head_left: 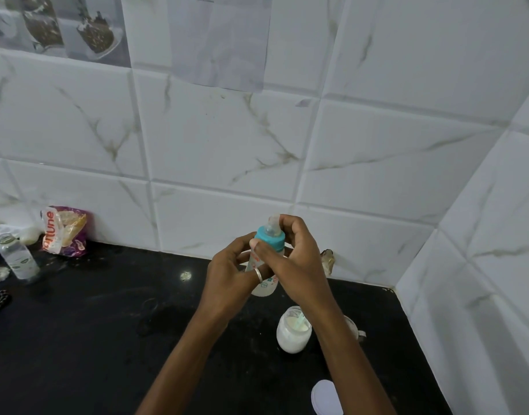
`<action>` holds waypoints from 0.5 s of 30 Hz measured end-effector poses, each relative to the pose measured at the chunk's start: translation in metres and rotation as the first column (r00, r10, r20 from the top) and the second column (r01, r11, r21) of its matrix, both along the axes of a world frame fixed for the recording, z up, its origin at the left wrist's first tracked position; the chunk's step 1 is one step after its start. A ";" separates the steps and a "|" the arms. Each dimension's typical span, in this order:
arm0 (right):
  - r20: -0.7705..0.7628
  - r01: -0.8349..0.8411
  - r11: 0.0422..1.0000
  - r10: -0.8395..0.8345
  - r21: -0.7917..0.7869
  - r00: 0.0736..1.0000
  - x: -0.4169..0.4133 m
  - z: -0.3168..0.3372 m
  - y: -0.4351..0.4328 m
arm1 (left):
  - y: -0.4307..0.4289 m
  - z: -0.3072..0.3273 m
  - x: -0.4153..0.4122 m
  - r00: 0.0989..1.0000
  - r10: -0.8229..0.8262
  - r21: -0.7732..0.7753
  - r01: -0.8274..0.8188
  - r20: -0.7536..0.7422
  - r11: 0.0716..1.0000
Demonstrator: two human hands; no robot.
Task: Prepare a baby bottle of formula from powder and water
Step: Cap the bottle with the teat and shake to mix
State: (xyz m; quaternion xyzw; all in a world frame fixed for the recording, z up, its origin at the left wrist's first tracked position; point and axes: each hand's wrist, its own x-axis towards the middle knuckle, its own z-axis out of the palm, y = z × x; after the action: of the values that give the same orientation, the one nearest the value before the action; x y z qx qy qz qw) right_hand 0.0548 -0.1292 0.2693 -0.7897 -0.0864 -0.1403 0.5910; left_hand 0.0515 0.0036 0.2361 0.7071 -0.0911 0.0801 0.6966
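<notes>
Head view: the left hand (227, 269) wraps the bottle (264, 287) above the counter (107, 324) to steady it, while the right hand (291, 256) grips its collar (272, 239), likely tightening. The powder jar (293, 330) sits open nearby.

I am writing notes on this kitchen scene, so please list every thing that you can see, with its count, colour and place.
baby bottle: 1, clear with teal collar, in both hands, centre
powder jar: 1, clear, white powder inside, on the counter near the right forearm
lid: 1, white, on the counter, bottom right
glass bottle: 1, clear, on the counter, far left
packet: 1, purple and white, against the wall, left
counter: 1, black, lower half
wall tiles: many, white with marble veins, behind the counter
paper sheet: 1, pale, on the wall, top
left hand: 1, grips the bottle's body
right hand: 1, grips the bottle's top
</notes>
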 end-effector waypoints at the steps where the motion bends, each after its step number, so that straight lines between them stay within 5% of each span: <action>1: -0.003 0.004 1.000 -0.004 -0.020 1.000 0.001 0.000 0.000 | 0.000 0.000 0.000 1.000 0.000 0.006 0.000 0.002 1.000; 8: -0.079 -0.181 0.982 0.178 -0.043 0.981 0.005 0.006 -0.013 | 0.004 0.006 0.002 1.000 -0.022 0.002 0.022 0.013 1.000; 15: -0.059 -0.162 0.987 0.161 -0.010 0.985 0.003 0.009 -0.016 | 0.002 0.004 0.001 0.999 -0.023 -0.036 0.024 0.039 0.999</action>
State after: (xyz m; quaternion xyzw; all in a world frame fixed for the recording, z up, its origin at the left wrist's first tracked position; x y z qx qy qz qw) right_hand 0.0582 -0.1451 0.2780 -0.7882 -0.1340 -0.0681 0.5968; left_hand 0.0529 0.0054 0.2399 0.6916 -0.1113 0.0871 0.7084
